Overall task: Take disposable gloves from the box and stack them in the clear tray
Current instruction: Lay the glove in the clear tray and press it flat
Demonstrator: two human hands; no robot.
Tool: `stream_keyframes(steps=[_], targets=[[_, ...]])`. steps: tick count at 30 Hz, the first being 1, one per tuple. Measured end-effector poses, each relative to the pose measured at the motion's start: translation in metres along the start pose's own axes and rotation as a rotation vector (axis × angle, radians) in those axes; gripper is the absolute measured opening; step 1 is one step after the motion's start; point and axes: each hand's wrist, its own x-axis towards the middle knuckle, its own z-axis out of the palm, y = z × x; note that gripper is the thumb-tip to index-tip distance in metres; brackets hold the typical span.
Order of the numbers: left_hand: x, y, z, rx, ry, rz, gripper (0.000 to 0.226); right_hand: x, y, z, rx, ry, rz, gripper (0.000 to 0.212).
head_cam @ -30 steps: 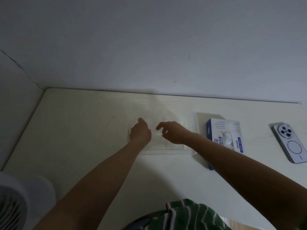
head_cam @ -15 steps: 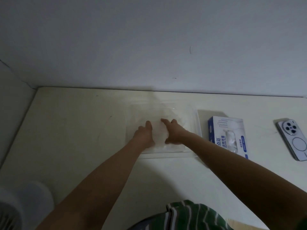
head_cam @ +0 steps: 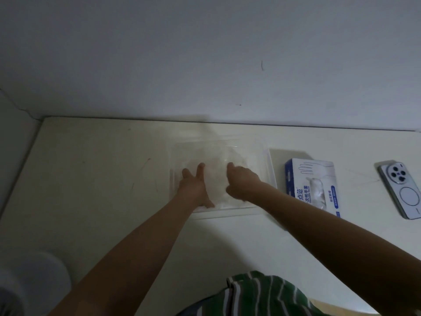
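Observation:
A clear tray (head_cam: 272, 172) sits on the pale table near the wall. Inside it lies a thin pile of translucent disposable gloves (head_cam: 216, 179), hard to make out against the plastic. My left hand (head_cam: 194, 187) lies flat on the left part of the pile with its fingers straight and spread. Just right of it, my right hand (head_cam: 242, 181) rests on the pile too, fingers pointing down onto the gloves; their tips are hidden. The blue-and-white glove box (head_cam: 312, 185) lies flat to the right of the tray, untouched.
A white phone (head_cam: 401, 190) lies face down at the far right. A white fan (head_cam: 34, 283) stands blurred at the lower left. The wall runs close behind the tray. Bare tabletop stretches left of the tray.
Both hands have come down from just over the tray onto the gloves. My left hand's fingers have opened out flat, and the right hand has shifted slightly to the right.

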Motion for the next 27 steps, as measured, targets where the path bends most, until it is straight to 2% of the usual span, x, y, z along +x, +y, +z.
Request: stream_keyframes(steps=[1,2,4,7,10,11,13,17,22,24,27], targets=[[0.000,0.000,0.000,0.007,0.001,-0.002,0.129,0.001,-0.005,0.003,0.012,0.076,-0.097,0.036],[0.001,0.000,0.000,0.018,0.007,0.003,0.129,0.002,-0.012,0.004,0.089,0.081,-0.161,0.030],[0.001,0.001,0.002,0.025,0.015,0.011,0.127,0.008,-0.018,0.009,0.228,-0.044,-0.182,0.035],[0.003,0.000,0.003,-0.009,-0.006,-0.005,0.128,0.018,-0.008,0.012,0.290,-0.124,-0.016,0.069],[0.006,0.000,0.004,0.011,-0.010,-0.023,0.133,0.021,0.010,0.011,0.219,-0.205,0.115,0.117],[0.007,0.000,0.005,0.013,-0.014,-0.033,0.135,0.020,0.014,0.013,0.178,-0.240,0.129,0.127],[0.008,0.002,0.005,0.015,-0.015,-0.049,0.136,0.020,0.019,0.021,0.045,-0.200,0.106,0.133],[0.004,0.004,0.002,0.033,-0.015,-0.057,0.136,0.019,0.015,0.033,-0.172,-0.008,0.048,0.118],[-0.010,0.006,-0.005,-0.074,-0.050,-0.071,0.130,0.004,0.013,0.013,-0.170,-0.006,-0.054,0.113],[-0.018,0.008,-0.012,-0.031,0.015,-0.059,0.112,-0.008,0.011,-0.006,-0.133,0.052,-0.180,0.088],[-0.035,0.019,-0.021,0.063,0.286,0.035,0.061,-0.035,0.016,-0.042,0.138,0.220,-0.376,0.047]])
